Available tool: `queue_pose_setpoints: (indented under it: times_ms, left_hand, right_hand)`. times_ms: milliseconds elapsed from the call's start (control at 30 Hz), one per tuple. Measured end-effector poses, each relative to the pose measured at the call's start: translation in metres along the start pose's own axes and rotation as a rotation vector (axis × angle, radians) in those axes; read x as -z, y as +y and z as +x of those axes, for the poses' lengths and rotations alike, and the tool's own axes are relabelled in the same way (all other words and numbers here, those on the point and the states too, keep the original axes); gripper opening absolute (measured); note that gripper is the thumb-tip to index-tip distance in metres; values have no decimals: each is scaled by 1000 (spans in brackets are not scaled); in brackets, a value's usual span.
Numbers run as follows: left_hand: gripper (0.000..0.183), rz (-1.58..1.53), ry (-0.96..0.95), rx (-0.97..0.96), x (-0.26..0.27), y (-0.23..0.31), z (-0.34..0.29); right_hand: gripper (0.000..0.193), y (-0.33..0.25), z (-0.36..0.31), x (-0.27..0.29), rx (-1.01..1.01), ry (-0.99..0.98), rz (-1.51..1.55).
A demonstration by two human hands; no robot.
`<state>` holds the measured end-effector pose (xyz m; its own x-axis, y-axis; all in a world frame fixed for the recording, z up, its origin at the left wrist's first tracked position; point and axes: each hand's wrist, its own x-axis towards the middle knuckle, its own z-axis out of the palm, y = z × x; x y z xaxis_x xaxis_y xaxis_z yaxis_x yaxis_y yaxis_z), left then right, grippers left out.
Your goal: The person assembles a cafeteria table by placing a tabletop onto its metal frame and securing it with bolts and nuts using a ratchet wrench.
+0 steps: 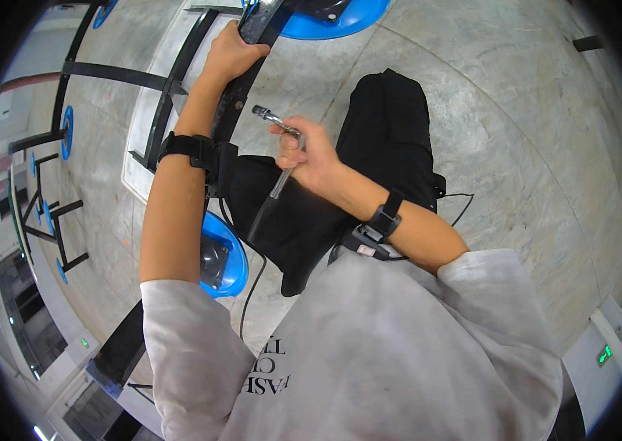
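Grey floor (495, 140), shiny metal socket wrench (281, 181), dark-handled, in right hand (311, 156)

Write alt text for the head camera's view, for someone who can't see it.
A person's right hand grips a silver socket wrench, while the left hand is on a black metal beam. Blue seats and a grey floor show around the person's black trousers.

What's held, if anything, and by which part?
The right hand holds the wrench near its socket end; the left hand is on the beam, its grip unclear.
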<state>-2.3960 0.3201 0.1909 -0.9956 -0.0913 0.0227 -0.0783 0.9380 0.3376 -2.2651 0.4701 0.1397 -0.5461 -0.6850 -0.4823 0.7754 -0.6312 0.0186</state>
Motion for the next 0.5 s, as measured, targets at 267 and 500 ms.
queue_pose_setpoints:
  times_ms: [267, 500]
  left_hand:
    - [58, -22, -19, -10, 1, 3, -2]
    - [59, -5, 14, -8, -1, 3, -2]
  right_hand:
    - [25, 15, 8, -11, 41, -48, 30]
    - [17, 19, 18, -15, 75, 43, 133]
